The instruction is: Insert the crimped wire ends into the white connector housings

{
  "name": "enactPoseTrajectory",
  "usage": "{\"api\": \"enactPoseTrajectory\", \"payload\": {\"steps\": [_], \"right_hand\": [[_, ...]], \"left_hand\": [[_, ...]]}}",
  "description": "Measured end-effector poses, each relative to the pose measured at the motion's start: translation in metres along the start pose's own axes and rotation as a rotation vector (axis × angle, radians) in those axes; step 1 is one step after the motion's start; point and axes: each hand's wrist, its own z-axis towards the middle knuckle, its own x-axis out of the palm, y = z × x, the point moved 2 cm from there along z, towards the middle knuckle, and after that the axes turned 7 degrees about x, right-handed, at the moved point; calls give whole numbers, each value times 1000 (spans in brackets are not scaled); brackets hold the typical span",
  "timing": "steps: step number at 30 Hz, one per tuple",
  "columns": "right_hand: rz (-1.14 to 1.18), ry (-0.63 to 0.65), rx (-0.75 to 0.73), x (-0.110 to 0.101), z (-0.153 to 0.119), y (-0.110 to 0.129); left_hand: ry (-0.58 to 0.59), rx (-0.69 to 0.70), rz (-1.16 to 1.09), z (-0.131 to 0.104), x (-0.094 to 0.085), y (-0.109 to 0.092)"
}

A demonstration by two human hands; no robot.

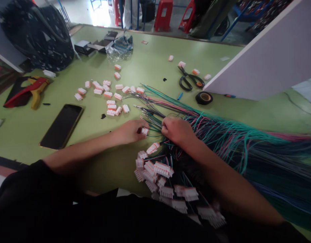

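Between the fingertips of my left hand is a small white and orange connector housing. My right hand is closed beside it, its fingers curled over thin wires; exactly which strands it grips is hidden. A thick bundle of teal, pink, grey and dark wires fans out to the right, bare tips pointing left. Below my hands lies a heap of connectors fitted on wires. Loose connector housings are scattered on the green table ahead of my left hand.
Black scissors and a roll of black tape lie beyond the wires, near a white panel. On the left are a phone, a red and yellow hand tool and a dark patterned bag. Small boxes sit farther back.
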Motion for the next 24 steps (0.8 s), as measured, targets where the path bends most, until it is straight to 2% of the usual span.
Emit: {"api": "enactPoseTrajectory", "payload": {"steps": [6,11,15,17,20,22,24], "right_hand": [[77,-42,-15,1,0,-4],[191,-218,-53,1,-2,-7],[464,-386,-146,3,-2,-9],[632,-403,-234,3,-4,-6],[830,-351,-344,2,-7,2],[884,-351,-324,1,-9,3],[862,-405,-226,-1,-11,1]], "left_hand": [[-62,-31,-132,-1,0,3],[-106,-151,-546,0,2,6],[-167,-175,-804,4,5,10],[-163,-166,-865,6,6,10],[-142,-161,-936,7,8,11],[-134,-173,-980,7,9,12],[-136,-205,-1013,7,10,12]]}}
